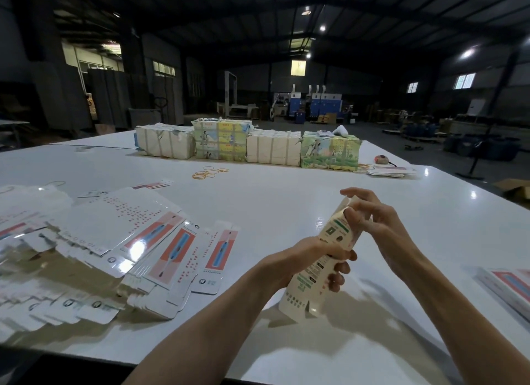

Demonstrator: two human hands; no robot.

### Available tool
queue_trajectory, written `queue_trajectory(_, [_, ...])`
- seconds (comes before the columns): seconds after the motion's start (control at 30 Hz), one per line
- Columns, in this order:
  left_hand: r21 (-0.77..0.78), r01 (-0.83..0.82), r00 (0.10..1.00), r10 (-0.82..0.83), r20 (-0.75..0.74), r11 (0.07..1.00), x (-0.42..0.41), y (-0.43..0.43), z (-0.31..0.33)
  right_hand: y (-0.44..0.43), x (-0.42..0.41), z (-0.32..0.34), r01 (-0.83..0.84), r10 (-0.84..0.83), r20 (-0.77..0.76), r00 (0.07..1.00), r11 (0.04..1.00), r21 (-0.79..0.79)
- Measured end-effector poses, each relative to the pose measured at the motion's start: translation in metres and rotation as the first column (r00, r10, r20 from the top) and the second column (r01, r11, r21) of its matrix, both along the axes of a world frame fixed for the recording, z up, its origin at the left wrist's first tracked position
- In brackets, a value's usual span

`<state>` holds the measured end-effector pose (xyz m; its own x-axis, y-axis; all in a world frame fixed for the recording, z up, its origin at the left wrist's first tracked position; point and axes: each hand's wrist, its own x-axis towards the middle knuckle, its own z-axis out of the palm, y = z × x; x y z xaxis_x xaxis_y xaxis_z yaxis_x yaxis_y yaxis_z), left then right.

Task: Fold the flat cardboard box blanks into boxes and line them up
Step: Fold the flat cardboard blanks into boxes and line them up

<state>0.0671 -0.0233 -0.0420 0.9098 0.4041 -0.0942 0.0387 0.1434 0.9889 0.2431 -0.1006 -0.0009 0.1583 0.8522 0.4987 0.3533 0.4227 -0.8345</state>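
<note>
The cream box (302,294) stands slanted in front of the person, its top leaning away and to the right. Its notched lower end is down at the bench (258,204), though I cannot tell whether it touches. It carries green and dark print along its side. The left hand (314,251) grips it around the middle, fingers curled round the far side and thumb across the near face. The right hand (372,215) is at the top end, its fingers bent over the box's upper edge and pressing on the flap there, the index finger raised above the rest.

To the left, a wide, loose heap of flat blanks (143,241) is spread over the bench. They are glossy white with pink-and-blue panels and rows of small red marks, overlapping each other at all angles. At the right edge, a long box (510,284) with the same pink and blue stripe lies on the bench, well apart from the hands.

Further back, a scatter of yellow rubber bands (208,172) lies near the middle of the bench. Behind them, a row of four wrapped bundles (246,145) stands side by side, two plain white and two printed in green and yellow. A thin stack of blanks (390,171) sits just right of the row.
</note>
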Motion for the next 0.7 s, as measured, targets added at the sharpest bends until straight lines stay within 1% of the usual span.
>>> queue_trajectory(0.07, [0.036,-0.029,0.999,0.029,-0.014,0.999,-0.001,0.002,-0.002,0.0,-0.003,0.003,0.049,-0.044,0.152,0.987,0.998,-0.031])
queue_trajectory(0.1, [0.022,-0.028,1.0,0.028,-0.008,0.999,-0.001,0.003,-0.004,0.0,-0.004,0.004,0.07,-0.059,0.209,0.976,0.997,-0.043])
queue_trajectory(0.13, [-0.005,-0.015,1.0,0.015,0.004,1.0,-0.001,0.002,-0.005,0.0,-0.006,0.004,0.076,-0.064,0.23,0.971,0.996,-0.046])
queue_trajectory(0.17, [-0.034,0.007,1.0,-0.007,0.014,0.999,0.0,0.001,-0.005,0.001,-0.007,0.004,0.065,-0.054,0.2,0.978,0.997,-0.048])
queue_trajectory(0.23, [-0.074,0.063,0.998,-0.062,0.017,0.995,0.001,0.0,-0.004,0.0,-0.007,0.003,0.002,0.001,0.055,0.998,0.998,-0.061])
queue_trajectory(0.27, [-0.081,0.086,0.996,-0.084,0.017,0.993,0.003,0.0,-0.003,0.0,-0.007,0.003,-0.024,0.024,0.0,1.0,0.998,-0.058])
queue_trajectory(0.33, [-0.065,0.086,0.996,-0.087,-0.006,0.994,0.006,-0.001,0.0,0.0,-0.004,0.002,-0.047,0.044,-0.058,0.997,0.998,-0.048])
queue_trajectory(0.43, [0.068,-0.031,0.999,0.034,-0.042,0.997,0.008,-0.001,0.002,0.002,0.0,0.002,-0.038,0.034,-0.092,0.995,0.998,-0.05])
queue_trajectory(0.5, [0.104,-0.086,0.995,0.089,-0.034,0.991,0.007,0.0,-0.002,0.004,0.0,-0.002,0.009,-0.011,-0.038,0.999,0.998,-0.058])
queue_trajectory(0.57, [0.096,-0.158,0.987,0.16,-0.021,0.983,0.005,-0.001,-0.007,0.008,-0.003,-0.008,0.117,-0.119,-0.019,0.993,0.991,-0.06])
queue_trajectory(0.63, [0.074,-0.25,0.968,0.25,0.017,0.965,0.003,0.0,-0.009,0.012,-0.005,-0.015,0.232,-0.234,-0.076,0.969,0.972,-0.036])
queue_trajectory(0.67, [0.056,-0.297,0.954,0.295,0.051,0.953,0.003,0.001,-0.009,0.012,-0.006,-0.018,0.246,-0.247,-0.112,0.963,0.969,-0.023])
queue_trajectory(0.7, [0.021,-0.337,0.938,0.334,0.096,0.941,0.002,0.002,-0.009,0.012,-0.007,-0.02,0.225,-0.226,-0.133,0.965,0.974,-0.019])
